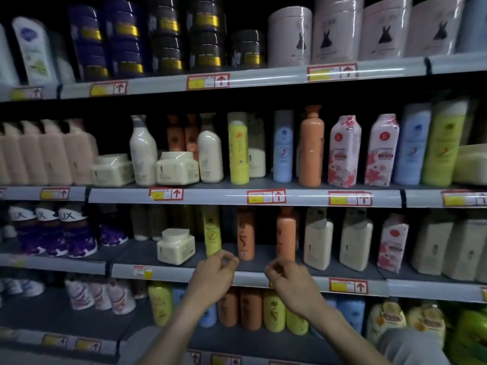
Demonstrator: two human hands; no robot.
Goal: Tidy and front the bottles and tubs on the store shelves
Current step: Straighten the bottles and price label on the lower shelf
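Both my hands are raised in front of the third shelf's front rail (pixel 168 272). My left hand (pixel 214 272) has loosely curled fingers and holds nothing, just below a yellow-green bottle (pixel 212 233). My right hand (pixel 286 276) is also loosely curled and holds nothing, just under an orange bottle (pixel 286 238). A second orange bottle (pixel 245 235) stands between them, set back. A cream tub (pixel 176 245) stands to the left of my left hand. Cream bottles (pixel 317 241) and a pink floral bottle (pixel 392 243) stand to the right.
The shelf above (pixel 311 197) carries white, yellow, blue, orange and pink bottles and two cream tubs. The top shelf holds dark jars (pixel 168 35) and pale pink tubs (pixel 290 38). Purple bottles (pixel 76 233) stand at left. The lower shelf holds yellow, orange and blue bottles (pixel 250 309).
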